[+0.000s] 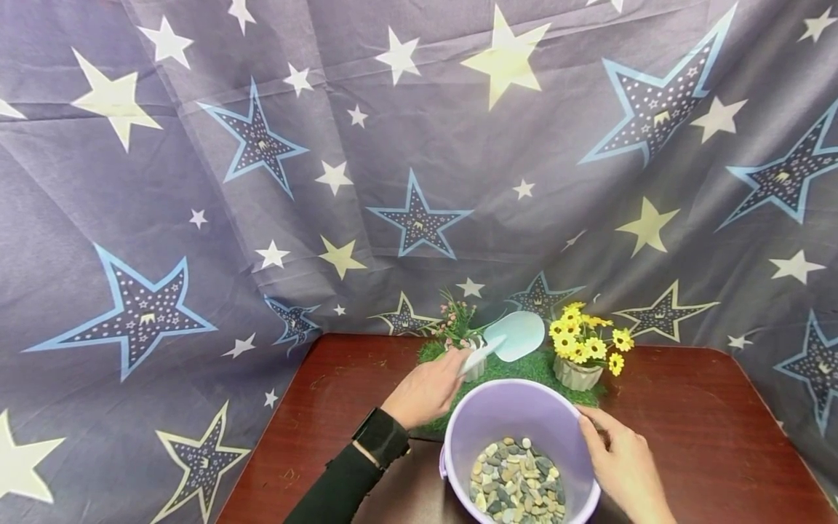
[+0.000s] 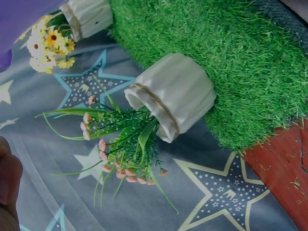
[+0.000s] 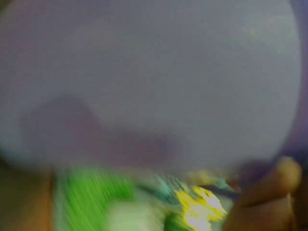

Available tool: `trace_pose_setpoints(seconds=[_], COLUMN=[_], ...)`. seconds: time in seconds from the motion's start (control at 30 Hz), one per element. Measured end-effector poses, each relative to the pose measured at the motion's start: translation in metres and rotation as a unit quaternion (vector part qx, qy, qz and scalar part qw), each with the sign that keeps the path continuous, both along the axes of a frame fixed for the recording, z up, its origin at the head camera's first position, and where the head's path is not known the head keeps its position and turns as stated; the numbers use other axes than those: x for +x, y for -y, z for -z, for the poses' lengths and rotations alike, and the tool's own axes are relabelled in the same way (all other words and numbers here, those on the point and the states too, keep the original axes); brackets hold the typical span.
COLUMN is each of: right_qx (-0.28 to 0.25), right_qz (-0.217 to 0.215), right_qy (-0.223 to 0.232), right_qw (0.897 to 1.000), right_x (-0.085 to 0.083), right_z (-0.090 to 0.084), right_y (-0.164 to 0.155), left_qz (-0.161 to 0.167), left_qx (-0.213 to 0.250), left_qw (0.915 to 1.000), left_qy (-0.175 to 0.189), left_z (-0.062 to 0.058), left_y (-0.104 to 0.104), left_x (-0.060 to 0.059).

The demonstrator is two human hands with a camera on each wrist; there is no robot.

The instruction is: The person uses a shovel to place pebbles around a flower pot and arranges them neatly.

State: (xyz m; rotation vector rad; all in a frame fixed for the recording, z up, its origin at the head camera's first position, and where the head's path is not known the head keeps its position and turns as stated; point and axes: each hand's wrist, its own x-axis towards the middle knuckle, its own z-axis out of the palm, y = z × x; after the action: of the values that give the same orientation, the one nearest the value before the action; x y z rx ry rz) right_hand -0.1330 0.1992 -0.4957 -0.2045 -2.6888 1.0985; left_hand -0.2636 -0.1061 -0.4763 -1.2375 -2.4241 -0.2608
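one purple bucket, one scoop, two flowerpots

This is a screened-off, staged corner; what building it stands in cannot be told. Star-print cloth hangs beyond the fingers and to both sides, enclosing the table beneath them. Just past them, a grass mat with potted yellow flowers and pink flowers resembles a miniature garden.

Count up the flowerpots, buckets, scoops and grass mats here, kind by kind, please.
Flowerpots: 2, one pink-flowered pot and one yellow-flowered pot
Purple bucket: 1
Pale blue scoop: 1
Grass mat: 1
Total: 5
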Motion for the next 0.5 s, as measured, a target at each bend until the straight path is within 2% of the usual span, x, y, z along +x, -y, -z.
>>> trace_pose_setpoints(seconds=[0.1,0.2,0.27,0.33,0.43,0.5], right_qx=[0.073,0.078,0.031,-0.032,-0.126,-0.166], right_qz=[0.025,0.034,-0.005,-0.072,-0.165,-0.202], right_qy=[-0.034,-0.085,-0.095,-0.077,-0.016,0.012], right_qw=[0.996,0.993,0.995,0.994,0.978,0.965], right_x=[-0.001,-0.011,-0.024,-0.039,-0.060,-0.069], right_z=[-0.012,-0.028,-0.038,-0.047,-0.057,-0.060], right_y=[-0.010,-0.019,-0.022,-0.023,-0.017,-0.011], left_qz=[0.003,0.006,0.010,0.010,0.014,0.020], left_qx=[0.008,0.007,0.007,0.008,0.013,0.013], left_qw=[0.9999,0.9997,0.9995,0.9995,0.9992,0.9989], left_qy=[0.011,0.024,0.030,0.030,0.035,0.040], left_z=[0.000,-0.001,-0.001,-0.003,-0.006,-0.007], left_y=[-0.001,-0.002,-0.003,-0.004,-0.007,-0.010], left_x=[0.001,0.003,0.003,0.003,0.003,0.003])
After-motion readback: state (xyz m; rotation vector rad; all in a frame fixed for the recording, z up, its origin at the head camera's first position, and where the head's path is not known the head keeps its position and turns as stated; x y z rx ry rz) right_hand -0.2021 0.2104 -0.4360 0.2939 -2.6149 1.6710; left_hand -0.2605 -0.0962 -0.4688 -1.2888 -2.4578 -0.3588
